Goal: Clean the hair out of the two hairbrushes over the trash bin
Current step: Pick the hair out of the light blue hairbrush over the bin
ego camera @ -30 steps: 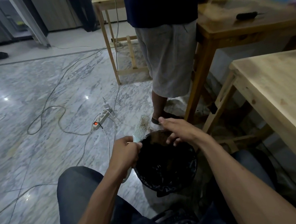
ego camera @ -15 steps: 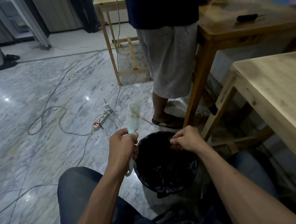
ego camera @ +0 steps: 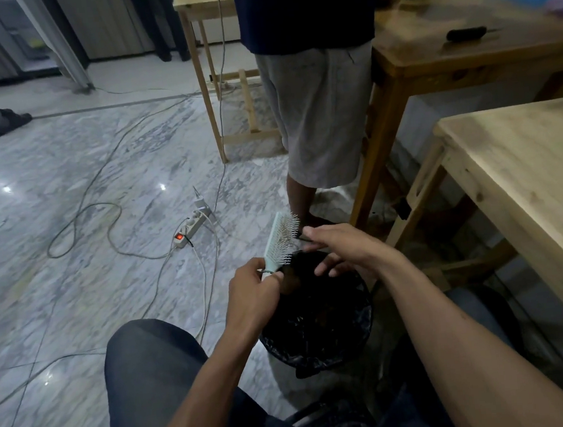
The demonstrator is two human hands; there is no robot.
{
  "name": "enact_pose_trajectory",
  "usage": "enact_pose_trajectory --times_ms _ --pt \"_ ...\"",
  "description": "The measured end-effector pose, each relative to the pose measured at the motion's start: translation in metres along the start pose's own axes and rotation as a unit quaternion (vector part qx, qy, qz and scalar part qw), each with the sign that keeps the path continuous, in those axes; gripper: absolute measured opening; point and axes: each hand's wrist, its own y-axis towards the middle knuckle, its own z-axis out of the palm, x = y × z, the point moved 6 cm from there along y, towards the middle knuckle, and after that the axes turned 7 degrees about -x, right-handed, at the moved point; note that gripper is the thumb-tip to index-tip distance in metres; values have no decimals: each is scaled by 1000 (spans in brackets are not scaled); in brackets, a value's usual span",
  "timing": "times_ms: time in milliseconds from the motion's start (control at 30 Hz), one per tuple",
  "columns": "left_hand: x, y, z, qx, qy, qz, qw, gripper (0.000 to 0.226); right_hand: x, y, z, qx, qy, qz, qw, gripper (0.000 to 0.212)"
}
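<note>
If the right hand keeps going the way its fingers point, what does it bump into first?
The right hand points left toward the hairbrush, whose bristles face it. It would probably meet those bristles first; its fingertips already look close to them, though depth is unclear.

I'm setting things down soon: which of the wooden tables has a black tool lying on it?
The darker table beside the standing person; a black tool lies on it.

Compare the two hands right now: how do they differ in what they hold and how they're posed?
The left hand grips the handle of the pale hairbrush, fingers curled round it; the right hand holds no handle and reaches its fingers to the brush's bristles, pinching something dark there. The left hand sits at the near-left rim of the trash bin; the right hand is over its far side. Both hover above the bin.
</note>
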Motion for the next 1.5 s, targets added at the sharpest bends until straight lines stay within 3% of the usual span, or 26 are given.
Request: enact_pose_trajectory --times_ms 67,167,300,400,467,533,700,867,1133,1333,1400,1500 --pt "-3 -1 4 6 7 4 1000 15 -3 1 11 28 20 -26 999 38" --pt "-4 1 2 2 25 13 1000 14 -2 4 11 -28 67 -75 995 17" --pt "-2 6 -8 -26 27 8 999 11 -4 4 0 -93 63 -96 989 13" --pt "-2 14 -30 -98 19 4 995 13 -8 2 -16 -135 68 -97 984 13" --pt "-3 19 -42 -109 40 13 993 24 -12 3 -21 -136 61 -98 984 12" --pt "-10 17 -40 -83 86 41 992 22 -13 4 -17 -105 40 -93 989 11" --pt "-17 5 -22 -61 154 86 982 21 -1 -1 -3 -56 -56 -41 996 46" --pt "-18 -1 -13 -53 164 100 980 18 13 -4 -1 -51 -24 -68 996 57" --pt "-20 -5 -5 -36 177 119 976 10 9 8 3 -114 58 -66 990 14" --pt "-20 2 -18 -70 160 104 979 8 -1 7 -15 -169 66 -61 981 12" --pt "-23 -1 -14 -49 163 120 978 6 -3 9 -14 -161 60 -63 983 20" --pt "-27 -8 2 -13 167 155 974 5 0 13 6 -79 107 -51 990 48"
